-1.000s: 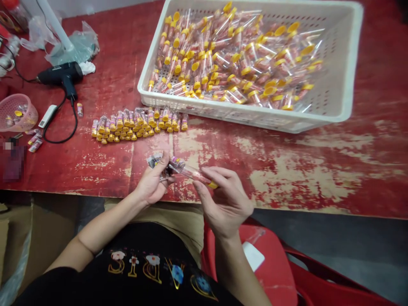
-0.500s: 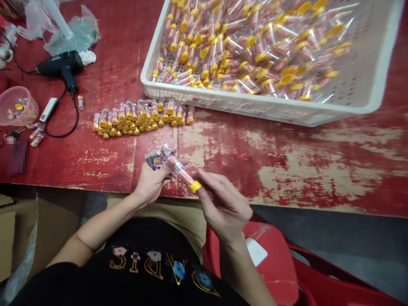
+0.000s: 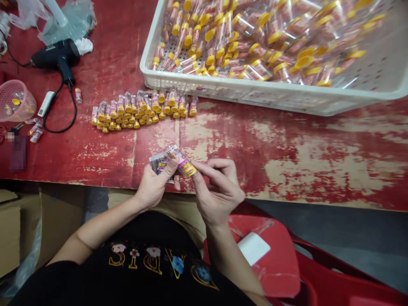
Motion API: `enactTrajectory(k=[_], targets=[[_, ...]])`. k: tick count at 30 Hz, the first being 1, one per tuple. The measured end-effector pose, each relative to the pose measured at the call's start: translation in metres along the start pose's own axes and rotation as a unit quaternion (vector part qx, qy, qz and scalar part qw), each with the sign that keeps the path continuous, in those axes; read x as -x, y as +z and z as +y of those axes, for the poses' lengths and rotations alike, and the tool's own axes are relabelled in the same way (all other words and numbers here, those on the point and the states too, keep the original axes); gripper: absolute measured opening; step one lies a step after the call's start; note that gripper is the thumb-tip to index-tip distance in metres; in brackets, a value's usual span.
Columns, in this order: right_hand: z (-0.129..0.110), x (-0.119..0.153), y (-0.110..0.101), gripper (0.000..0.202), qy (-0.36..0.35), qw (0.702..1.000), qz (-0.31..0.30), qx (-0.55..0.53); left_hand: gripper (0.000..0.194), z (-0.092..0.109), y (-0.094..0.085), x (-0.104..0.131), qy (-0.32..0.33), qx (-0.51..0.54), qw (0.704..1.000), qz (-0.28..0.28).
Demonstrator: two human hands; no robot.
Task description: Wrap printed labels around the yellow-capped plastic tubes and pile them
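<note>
My left hand (image 3: 153, 185) is closed at the table's front edge, its thumb pressed on a small stack of dark printed plastic sleeves (image 3: 158, 161). Beside that thumb, a capped tube (image 3: 186, 166) points down to the right, with a purple and yellow printed sleeve around it. The thumb and forefinger of my right hand (image 3: 219, 189) close on the tube's lower end, the other fingers curled. Beyond my hands, several sleeved tubes with yellow caps (image 3: 140, 108) lie piled in a row.
A white perforated crate (image 3: 255, 95) full of yellow-capped tubes stands at the back right. On the left lie a black heat gun (image 3: 59, 55) with its cord and a pink basket (image 3: 27, 106). A red chair (image 3: 274, 255) stands below the table edge.
The printed sleeve now covers the tube, whose yellow cap and bare side showed before. My right fingers have shifted slightly up and left along it. The view has tilted a little.
</note>
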State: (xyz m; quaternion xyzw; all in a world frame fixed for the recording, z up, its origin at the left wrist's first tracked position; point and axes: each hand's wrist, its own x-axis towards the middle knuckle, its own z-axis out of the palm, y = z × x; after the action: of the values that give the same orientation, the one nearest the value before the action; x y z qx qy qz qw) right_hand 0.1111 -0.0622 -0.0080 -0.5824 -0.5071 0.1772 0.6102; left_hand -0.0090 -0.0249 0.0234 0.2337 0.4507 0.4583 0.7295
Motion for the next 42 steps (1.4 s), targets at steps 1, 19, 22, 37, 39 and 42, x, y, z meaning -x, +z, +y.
enactTrajectory(k=[1, 19, 22, 37, 39, 42], targets=[[0.000, -0.001, 0.000, 0.027, 0.004, 1.000, 0.000, 0.004, 0.043, -0.001, 0.000, 0.000, 0.003, -0.001, 1.000, 0.003], [0.068, -0.071, 0.077, 0.014, 0.051, 0.998, 0.003, -0.025, 0.036, 0.004, -0.021, -0.041, -0.038, 0.088, 0.995, 0.034], [0.096, -0.111, 0.109, 0.014, -0.016, 0.999, 0.000, 0.044, 0.025, 0.009, -0.035, -0.042, -0.031, 0.107, 0.991, 0.068], [0.155, -0.329, 0.117, 0.040, 0.080, 0.977, -0.132, 0.144, 0.031, 0.026, -0.047, -0.039, -0.027, 0.111, 0.985, 0.126], [0.142, -0.314, 0.102, 0.037, 0.075, 0.978, -0.164, 0.105, 0.031, 0.026, -0.049, -0.039, -0.024, 0.114, 0.985, 0.127], [0.112, -0.261, 0.076, 0.033, 0.072, 0.970, -0.228, 0.038, 0.029, 0.024, -0.053, -0.041, -0.016, 0.115, 0.985, 0.126]])
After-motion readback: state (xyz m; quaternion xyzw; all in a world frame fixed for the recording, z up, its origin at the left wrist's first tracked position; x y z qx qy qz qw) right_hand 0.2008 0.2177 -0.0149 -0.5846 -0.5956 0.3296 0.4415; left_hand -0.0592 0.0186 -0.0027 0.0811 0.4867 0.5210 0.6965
